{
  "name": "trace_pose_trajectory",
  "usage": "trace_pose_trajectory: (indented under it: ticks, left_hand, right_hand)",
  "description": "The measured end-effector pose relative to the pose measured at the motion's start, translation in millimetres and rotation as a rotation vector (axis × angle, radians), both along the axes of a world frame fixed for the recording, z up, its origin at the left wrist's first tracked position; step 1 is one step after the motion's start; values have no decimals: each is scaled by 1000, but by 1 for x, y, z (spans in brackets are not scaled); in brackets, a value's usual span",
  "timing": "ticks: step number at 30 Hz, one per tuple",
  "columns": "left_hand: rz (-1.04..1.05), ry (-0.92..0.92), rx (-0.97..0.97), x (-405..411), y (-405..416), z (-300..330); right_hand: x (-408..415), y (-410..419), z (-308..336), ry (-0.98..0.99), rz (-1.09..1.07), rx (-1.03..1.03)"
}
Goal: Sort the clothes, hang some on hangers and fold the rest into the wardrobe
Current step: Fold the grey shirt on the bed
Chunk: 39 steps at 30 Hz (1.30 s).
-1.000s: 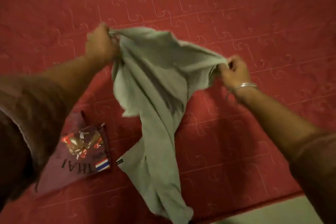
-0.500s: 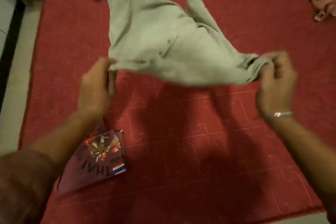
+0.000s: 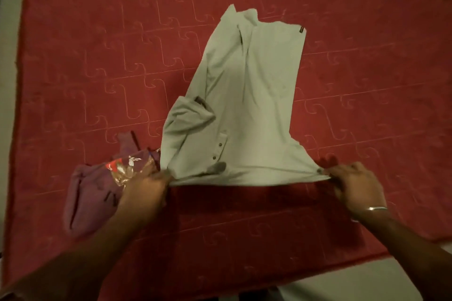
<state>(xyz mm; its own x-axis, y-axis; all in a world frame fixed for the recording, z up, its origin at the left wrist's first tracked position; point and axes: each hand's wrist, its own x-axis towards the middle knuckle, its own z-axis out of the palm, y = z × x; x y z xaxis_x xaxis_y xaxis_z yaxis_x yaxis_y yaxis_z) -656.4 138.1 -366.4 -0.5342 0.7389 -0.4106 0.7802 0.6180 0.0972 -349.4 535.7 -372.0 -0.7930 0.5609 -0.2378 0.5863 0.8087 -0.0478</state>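
Red quilted bedding fills the view. On it lies a pale grey shirt, spread flat but not yet folded, its near edge pulled taut. A folded purple garment beside it looks finished. The left hand and right hand each pinch a shoulder corner. No wardrobe or hangers show.

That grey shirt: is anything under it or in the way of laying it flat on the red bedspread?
Mostly no: the grey shirt lies over bare red bedspread. Only its near-left corner, by the left hand, meets the purple shirt.
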Motion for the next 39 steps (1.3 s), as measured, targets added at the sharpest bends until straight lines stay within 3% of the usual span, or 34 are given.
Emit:
trace_pose_trajectory:
  ticks: [3, 5, 7, 11, 13, 16, 18, 20, 23, 25, 27, 29, 33, 36, 39]
  left_hand:
    - [-228, -78, -45, 33, -6, 6]
    - [-160, -120, -49, 42, 6, 6]
    - [-70, -102, 103, 43, 35, 2]
    - [-142, -115, 334, 50, 118, -27]
    - [-143, -163, 275, 58, 150, -44]
    - [-134, -131, 22, 63, 162, -59]
    - [5, -25, -83, 54, 145, -65]
    - [303, 54, -176, 37, 115, -66]
    - [737, 4, -231, 1, 75, -63]
    - [812, 33, -231, -15, 69, -58]
    - [776, 214, -147, -24, 91, -48]
    - [577, 280, -70, -30, 136, -34]
    - [54, 50, 258, -35, 269, -12]
    - [-21, 21, 375, -48, 351, -3]
    - [68, -18, 326, -84, 390, -14]
  right_hand:
    - [25, -13, -7, -198, -34, 34]
    - [30, -25, -12, -276, -128, 28]
    - [20, -36, -17, -147, -157, -28]
    - [-39, -72, -34, 78, 141, -188]
    - [-67, -93, -49, 58, 178, -203]
    - [-83, -112, -74, -36, 168, -205]
    - [-81, -108, -83, -75, 95, -174]
    - [-72, -99, -83, -123, 16, -142]
    - [-48, -83, -82, -132, -54, -144]
    - [-41, -79, -78, -136, -41, -171]
    - [-40, -79, -75, -106, -37, -174]
    - [-44, -78, -69, -51, -81, -174]
    - [-61, -56, -56, 228, -308, -210]
    - [-90, -17, -50, 372, -370, -337]
    - [-142, 28, -54, 467, -302, -383]
